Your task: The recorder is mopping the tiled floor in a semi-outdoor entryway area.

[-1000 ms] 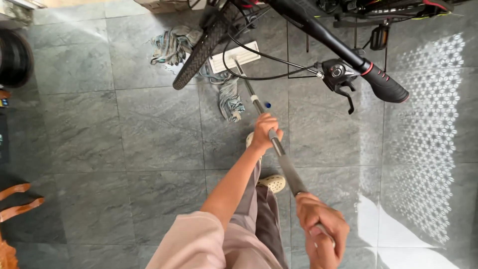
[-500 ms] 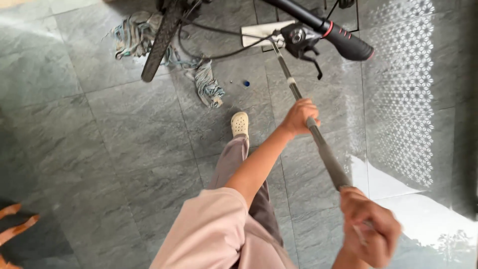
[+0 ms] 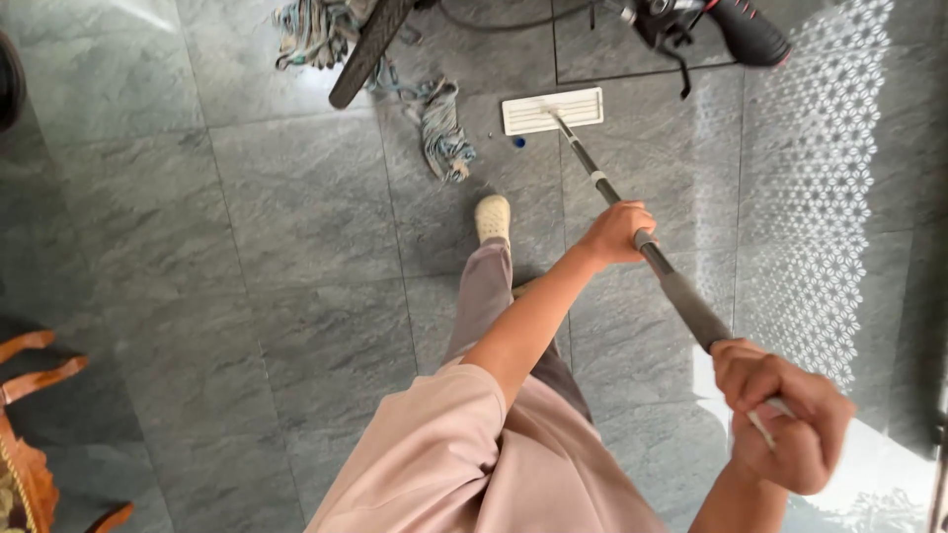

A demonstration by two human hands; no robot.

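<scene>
Nearest the camera, the right hand (image 3: 785, 429) is closed in a full fist around the top end of the mop handle (image 3: 681, 296). Farther down the shaft, the left hand (image 3: 614, 233) wraps it too, fingers curled tight over the grey pole. The handle slants away to the flat white mop head (image 3: 551, 110), which lies flat on the grey tiled floor (image 3: 296, 227) — just beside a small blue cap (image 3: 518, 142). A pale clog (image 3: 492, 217) stands on the tiles between the body and the mop head. Beyond it lies a crumpled striped rag (image 3: 444, 128), then a bicycle tyre (image 3: 367, 51) and a black handlebar grip (image 3: 749, 32) at the far edge.
</scene>
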